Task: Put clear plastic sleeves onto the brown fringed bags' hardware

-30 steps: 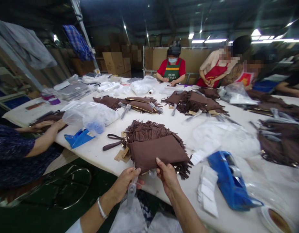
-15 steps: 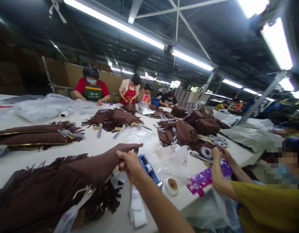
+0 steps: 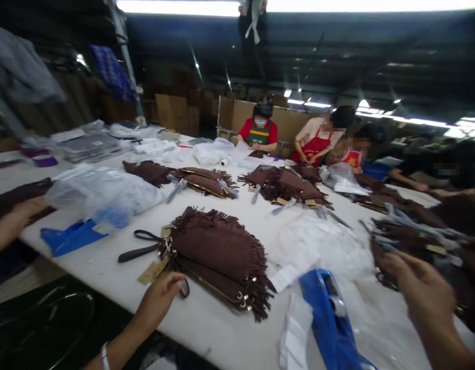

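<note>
A brown bag (image 3: 210, 252) with fringe lies on the white table (image 3: 218, 339), right in front of the person. Its dark strap (image 3: 139, 253) pokes out on the left, near some tan tags (image 3: 150, 271). The left hand (image 3: 160, 295) is just beside the bag, finger and thumb pinching a small dark loop (image 3: 185, 289). The right hand (image 3: 424, 288) is well apart, by a heap of brown bags (image 3: 403, 228); its fingers are bent, but I cannot tell if they hold anything. Between that hand and the bag sit a blue tape holder (image 3: 324, 308) and white slips (image 3: 295, 334). Clear plastic (image 3: 318, 241) lies behind them.
</note>
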The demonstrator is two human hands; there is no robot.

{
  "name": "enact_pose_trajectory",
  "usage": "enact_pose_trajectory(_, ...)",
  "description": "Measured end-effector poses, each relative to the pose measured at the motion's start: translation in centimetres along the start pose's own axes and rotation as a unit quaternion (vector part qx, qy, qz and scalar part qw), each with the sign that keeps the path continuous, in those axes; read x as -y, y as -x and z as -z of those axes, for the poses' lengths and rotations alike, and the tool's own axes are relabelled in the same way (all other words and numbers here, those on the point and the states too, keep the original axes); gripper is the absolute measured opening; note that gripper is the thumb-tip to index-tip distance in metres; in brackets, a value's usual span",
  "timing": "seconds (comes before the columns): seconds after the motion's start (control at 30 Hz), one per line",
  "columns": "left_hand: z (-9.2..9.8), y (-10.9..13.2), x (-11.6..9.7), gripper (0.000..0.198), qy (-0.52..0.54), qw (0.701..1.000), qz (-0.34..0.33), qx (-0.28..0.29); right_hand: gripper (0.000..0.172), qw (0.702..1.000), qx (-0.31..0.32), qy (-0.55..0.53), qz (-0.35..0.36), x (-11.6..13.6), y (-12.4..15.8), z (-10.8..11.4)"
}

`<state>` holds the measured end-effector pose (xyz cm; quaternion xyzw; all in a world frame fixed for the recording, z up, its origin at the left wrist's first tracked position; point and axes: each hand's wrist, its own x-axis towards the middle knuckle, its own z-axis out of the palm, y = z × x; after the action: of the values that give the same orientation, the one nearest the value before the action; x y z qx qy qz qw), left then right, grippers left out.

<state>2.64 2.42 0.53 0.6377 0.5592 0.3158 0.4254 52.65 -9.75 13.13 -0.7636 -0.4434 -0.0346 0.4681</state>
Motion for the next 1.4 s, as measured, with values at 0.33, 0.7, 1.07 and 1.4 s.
enact_pose_trajectory(0.33, 3.1, -7.9, -1.4, 0.043, -0.374, 0.916, -0.134, -0.054, 0.042, 0.899, 0.265, 0.148, 0.314, 11.1, 15.6, -24.1)
enact_pose_trajectory(0.7, 5.8, -6.7, -5.4, 0.025, -0.419, 0.883, -0.188, 0.1, 0.04, 0.842, 0.246, 0.247, 0.411, 11.0, 13.2, -21.7)
enact_pose_trajectory(1.07, 7.0, 3.3, 6.5, 0.034, -0.212, 0.975, -0.065, 0.009, 0.045, 0.889, 0.254, 0.213, 0.315, 9.5, 18.6, -21.6)
enact_pose_trajectory(1.4, 3.4, 2.7, 3.2, 0.017, -0.319, 0.944, -0.079, 0.043, 0.037, 0.786, 0.401, -0.34, -0.325, 19.3, 27.5, -28.5)
